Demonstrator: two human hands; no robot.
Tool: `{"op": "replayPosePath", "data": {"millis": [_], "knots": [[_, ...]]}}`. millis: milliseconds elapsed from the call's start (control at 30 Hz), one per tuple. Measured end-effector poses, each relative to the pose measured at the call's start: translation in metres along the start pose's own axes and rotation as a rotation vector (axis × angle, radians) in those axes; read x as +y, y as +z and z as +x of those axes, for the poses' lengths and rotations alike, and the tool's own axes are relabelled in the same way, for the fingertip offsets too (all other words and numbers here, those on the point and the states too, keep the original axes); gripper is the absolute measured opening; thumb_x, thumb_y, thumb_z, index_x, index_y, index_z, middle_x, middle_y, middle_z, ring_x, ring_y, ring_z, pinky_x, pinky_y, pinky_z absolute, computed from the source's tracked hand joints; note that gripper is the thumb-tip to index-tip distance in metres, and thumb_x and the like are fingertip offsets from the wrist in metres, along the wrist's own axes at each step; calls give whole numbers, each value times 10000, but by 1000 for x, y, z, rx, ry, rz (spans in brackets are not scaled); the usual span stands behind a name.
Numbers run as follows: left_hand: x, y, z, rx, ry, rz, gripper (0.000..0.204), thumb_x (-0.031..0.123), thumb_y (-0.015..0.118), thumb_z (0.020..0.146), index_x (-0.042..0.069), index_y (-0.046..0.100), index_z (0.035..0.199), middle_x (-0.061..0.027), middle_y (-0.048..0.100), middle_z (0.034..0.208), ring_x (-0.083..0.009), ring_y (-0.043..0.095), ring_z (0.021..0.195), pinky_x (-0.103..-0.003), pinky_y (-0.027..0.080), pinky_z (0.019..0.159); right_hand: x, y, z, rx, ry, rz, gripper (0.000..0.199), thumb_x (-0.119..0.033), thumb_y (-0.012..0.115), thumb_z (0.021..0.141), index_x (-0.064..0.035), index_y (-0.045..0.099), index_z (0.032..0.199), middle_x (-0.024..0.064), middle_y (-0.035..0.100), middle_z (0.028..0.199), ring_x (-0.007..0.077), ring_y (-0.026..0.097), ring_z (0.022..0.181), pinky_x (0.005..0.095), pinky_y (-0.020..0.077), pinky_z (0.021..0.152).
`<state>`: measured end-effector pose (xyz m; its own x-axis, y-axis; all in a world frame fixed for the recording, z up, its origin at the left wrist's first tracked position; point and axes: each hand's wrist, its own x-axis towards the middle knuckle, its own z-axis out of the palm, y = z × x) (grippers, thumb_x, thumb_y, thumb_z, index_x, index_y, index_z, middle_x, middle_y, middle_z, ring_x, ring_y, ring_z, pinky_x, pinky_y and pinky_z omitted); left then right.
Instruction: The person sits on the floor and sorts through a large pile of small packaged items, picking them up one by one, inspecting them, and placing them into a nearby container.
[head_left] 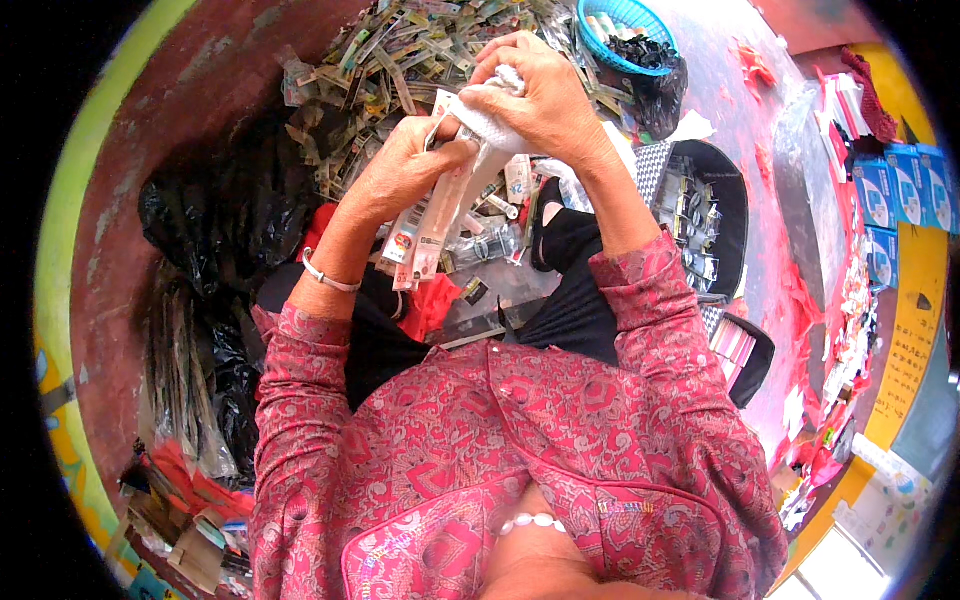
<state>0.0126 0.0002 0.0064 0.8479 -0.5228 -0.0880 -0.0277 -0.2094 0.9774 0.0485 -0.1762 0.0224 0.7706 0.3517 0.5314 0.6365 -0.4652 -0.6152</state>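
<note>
2 hands [470, 130] grip packets [430, 225] above heaped packets [400, 60], near a blue basket [625, 25].

Red-pink patterned blouse [480, 450], paisley-like print, long sleeves [650, 300] ending short of wrists. Thin silver bangle [328, 277] above left cuff of blouse. White bead necklace [532, 521] inside blouse collar. Dark trousers [580, 310] beyond blouse hem.

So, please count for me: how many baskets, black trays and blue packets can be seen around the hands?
Blue basket: 1
Black trays: 2
Blue packets at the right edge: 4
Total: 7
</note>
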Motion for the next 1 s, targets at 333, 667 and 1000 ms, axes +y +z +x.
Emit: {"op": "replayPosePath", "data": {"millis": [333, 667, 1000], "knots": [[4, 0, -5, -85, -97, -396, 197, 231, 525, 790, 60, 517, 691, -1, 513, 644, -70, 458, 581, -206, 365, 544, 23, -3, 4, 197, 421, 119, 164, -162, 573, 710, -21, 632, 771, 129, 613, 688, 193, 600, 653, 293, 462, 625], [-10, -15, -3, -31, -253, -587, 206, 254, 526, 793, 55, 532, 743, -20, 523, 637, -94, 495, 569, -205, 381, 478, -18, -20, 3, -199, 14, 26, 270, -79, 603, 696, -161, 628, 952, 45, 564, 744, 165, 561, 660, 266, 442, 593], [-17, -20, 5, 64, -271, -866, 392, 355, 356, 896, 17, 540, 820, -24, 487, 610, -77, 432, 480, -185, 379, 415, 6, -12, -4, 5, 257, 148, 81, -140, 638, 710, -68, 640, 748, 31, 550, 671, 132, 534, 623, 247, 412, 545]]}}
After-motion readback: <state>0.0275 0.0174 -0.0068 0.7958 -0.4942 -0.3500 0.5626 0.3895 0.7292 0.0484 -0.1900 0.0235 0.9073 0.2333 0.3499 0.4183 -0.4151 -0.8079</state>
